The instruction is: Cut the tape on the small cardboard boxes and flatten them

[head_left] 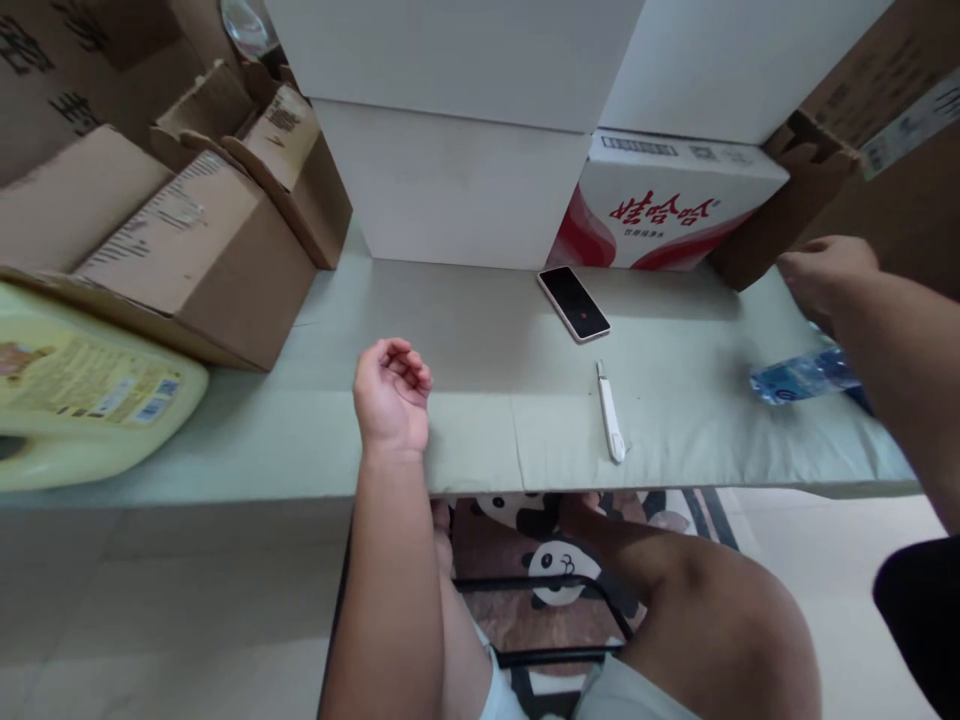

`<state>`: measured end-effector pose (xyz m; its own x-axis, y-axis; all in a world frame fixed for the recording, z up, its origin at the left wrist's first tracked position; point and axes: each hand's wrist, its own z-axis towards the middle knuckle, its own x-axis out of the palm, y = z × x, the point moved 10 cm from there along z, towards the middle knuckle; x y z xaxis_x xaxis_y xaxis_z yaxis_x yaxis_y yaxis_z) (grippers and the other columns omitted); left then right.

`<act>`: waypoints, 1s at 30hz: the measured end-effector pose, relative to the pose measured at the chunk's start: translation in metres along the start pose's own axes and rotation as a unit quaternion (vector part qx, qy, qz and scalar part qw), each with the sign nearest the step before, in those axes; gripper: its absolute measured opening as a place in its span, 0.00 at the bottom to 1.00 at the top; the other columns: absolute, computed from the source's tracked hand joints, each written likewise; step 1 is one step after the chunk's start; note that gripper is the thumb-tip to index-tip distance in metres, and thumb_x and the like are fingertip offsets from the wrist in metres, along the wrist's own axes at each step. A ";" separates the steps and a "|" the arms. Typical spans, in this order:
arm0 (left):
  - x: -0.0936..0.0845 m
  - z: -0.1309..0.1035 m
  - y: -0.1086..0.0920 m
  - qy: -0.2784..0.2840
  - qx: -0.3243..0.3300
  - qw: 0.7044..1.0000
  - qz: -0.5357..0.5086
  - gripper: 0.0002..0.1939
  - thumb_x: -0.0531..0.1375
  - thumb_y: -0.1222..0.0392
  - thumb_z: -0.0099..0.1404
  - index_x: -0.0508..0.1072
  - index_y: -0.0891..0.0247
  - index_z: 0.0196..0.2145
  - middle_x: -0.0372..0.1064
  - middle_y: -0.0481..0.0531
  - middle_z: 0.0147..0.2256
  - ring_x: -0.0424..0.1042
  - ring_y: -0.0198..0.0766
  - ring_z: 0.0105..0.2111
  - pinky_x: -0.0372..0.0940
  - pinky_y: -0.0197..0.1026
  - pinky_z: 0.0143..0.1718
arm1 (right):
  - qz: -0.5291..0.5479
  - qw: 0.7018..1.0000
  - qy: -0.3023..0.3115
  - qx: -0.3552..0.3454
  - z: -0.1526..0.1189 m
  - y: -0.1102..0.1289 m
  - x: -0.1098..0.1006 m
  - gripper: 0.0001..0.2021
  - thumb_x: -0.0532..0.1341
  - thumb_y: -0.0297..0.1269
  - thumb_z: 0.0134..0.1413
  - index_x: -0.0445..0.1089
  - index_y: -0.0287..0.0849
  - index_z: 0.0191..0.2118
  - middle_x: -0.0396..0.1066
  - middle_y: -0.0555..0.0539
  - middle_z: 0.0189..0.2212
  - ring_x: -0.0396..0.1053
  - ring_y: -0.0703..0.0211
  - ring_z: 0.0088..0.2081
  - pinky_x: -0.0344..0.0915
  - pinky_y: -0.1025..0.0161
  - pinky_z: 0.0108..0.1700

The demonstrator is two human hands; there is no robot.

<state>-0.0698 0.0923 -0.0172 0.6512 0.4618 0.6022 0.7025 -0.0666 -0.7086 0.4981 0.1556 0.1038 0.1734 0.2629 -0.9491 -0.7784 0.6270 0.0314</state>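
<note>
My left hand [394, 395] rests palm up on the pale green cloth near the table's front edge. Its fingers are loosely curled and apart from the palm, with nothing in them. My right hand [829, 270] is raised at the far right beside a brown cardboard box, its fingers bent downward and closed; what they hold, if anything, is hidden. Below that hand a clear plastic water bottle [802, 378] lies on its side, partly covered by my forearm. Between the hands lie a white utility knife [610, 415] and a phone [574, 303] with a dark screen.
White boxes [472, 185] are stacked at the back, next to a red-and-white carton [667, 210]. Brown cardboard boxes [225, 260] and a yellow jug [90, 390] stand at the left. More cardboard [892, 210] is at the right. Below the table edge is a panda-patterned mat [562, 570].
</note>
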 end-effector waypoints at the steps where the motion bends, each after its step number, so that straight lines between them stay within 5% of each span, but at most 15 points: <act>1: -0.001 -0.002 -0.001 0.002 0.002 1.000 -0.004 0.10 0.60 0.54 0.53 0.69 0.63 0.22 0.62 0.45 0.19 0.61 0.27 0.16 0.55 0.30 0.19 | 0.025 1.000 0.006 0.010 -0.006 0.002 -0.006 0.21 0.62 0.38 0.62 0.75 0.24 0.53 0.77 0.30 0.37 0.69 0.64 0.29 0.59 0.61 0.29; 5: -0.010 -0.010 -0.006 -0.003 0.004 0.999 -0.031 0.10 0.59 0.53 0.53 0.69 0.63 0.22 0.61 0.44 0.19 0.60 0.27 0.16 0.54 0.31 0.18 | 0.119 0.993 0.016 -0.008 -0.031 0.050 -0.034 0.22 0.59 0.30 0.59 0.72 0.25 0.56 0.74 0.26 0.46 0.70 0.61 0.37 0.59 0.56 0.37; 10: -0.026 -0.015 -0.016 -0.016 0.007 0.998 -0.066 0.10 0.57 0.53 0.56 0.67 0.63 0.23 0.60 0.44 0.19 0.59 0.27 0.16 0.52 0.31 0.19 | 0.218 0.945 0.122 -0.210 -0.113 0.203 -0.040 0.17 0.64 0.26 0.53 0.77 0.34 0.50 0.77 0.37 0.38 0.69 0.64 0.33 0.62 0.60 0.40; 14: -0.041 -0.016 -0.027 -0.038 0.015 0.994 -0.098 0.10 0.55 0.54 0.57 0.66 0.62 0.24 0.59 0.43 0.19 0.58 0.27 0.16 0.51 0.31 0.19 | 0.269 0.844 0.211 -0.414 -0.238 0.341 -0.047 0.20 0.63 0.28 0.54 0.74 0.44 0.54 0.77 0.47 0.40 0.71 0.64 0.36 0.65 0.65 0.42; 16: -0.049 -0.016 -0.034 -0.055 0.024 0.991 -0.121 0.10 0.54 0.55 0.58 0.65 0.62 0.23 0.57 0.43 0.18 0.57 0.27 0.16 0.51 0.31 0.19 | 0.294 0.753 0.210 -0.550 -0.314 0.400 -0.071 0.23 0.61 0.28 0.54 0.71 0.44 0.57 0.74 0.44 0.49 0.72 0.61 0.42 0.66 0.64 0.45; 18: -0.058 -0.016 -0.043 -0.077 0.042 0.985 -0.150 0.11 0.53 0.56 0.59 0.63 0.62 0.22 0.54 0.42 0.17 0.55 0.27 0.16 0.49 0.32 0.19 | 0.297 0.681 0.206 -0.636 -0.378 0.442 -0.095 0.30 0.58 0.29 0.55 0.62 0.47 0.65 0.75 0.44 0.47 0.72 0.57 0.41 0.67 0.60 0.45; 21: -0.071 -0.016 -0.055 -0.101 0.060 0.976 -0.185 0.12 0.51 0.59 0.60 0.59 0.62 0.20 0.51 0.43 0.17 0.52 0.27 0.15 0.47 0.33 0.19 | 0.261 0.676 0.218 -0.654 -0.429 0.489 -0.115 0.38 0.56 0.33 0.57 0.46 0.53 0.72 0.77 0.45 0.43 0.74 0.51 0.39 0.69 0.57 0.40; 24: -0.079 -0.016 -0.061 -0.109 0.057 0.975 -0.183 0.12 0.49 0.60 0.60 0.61 0.62 0.20 0.52 0.44 0.16 0.53 0.28 0.15 0.46 0.34 0.19 | 0.264 0.697 0.202 -0.635 -0.440 0.523 -0.131 0.38 0.52 0.38 0.60 0.38 0.53 0.73 0.75 0.46 0.46 0.74 0.51 0.45 0.70 0.56 0.45; 27: -0.083 -0.017 -0.065 -0.108 0.060 0.978 -0.170 0.12 0.49 0.59 0.60 0.63 0.62 0.21 0.52 0.44 0.17 0.53 0.28 0.15 0.47 0.35 0.20 | 0.212 0.702 0.202 -0.649 -0.439 0.545 -0.130 0.32 0.48 0.42 0.60 0.47 0.52 0.70 0.69 0.49 0.54 0.67 0.51 0.55 0.65 0.50 0.52; 30: -0.084 -0.018 -0.065 -0.104 0.060 0.978 -0.173 0.12 0.50 0.58 0.60 0.62 0.62 0.21 0.52 0.44 0.17 0.53 0.28 0.15 0.46 0.35 0.20 | 0.179 0.705 0.166 -0.666 -0.430 0.549 -0.130 0.24 0.52 0.44 0.60 0.61 0.46 0.61 0.69 0.47 0.52 0.68 0.48 0.55 0.65 0.47 0.51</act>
<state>-0.1651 0.0423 -0.0156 0.2991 0.6083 0.7352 0.8235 0.2248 -0.5209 -0.2107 0.1503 0.1094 -0.1568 -0.0960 -0.9830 -0.6510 -0.7384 0.1759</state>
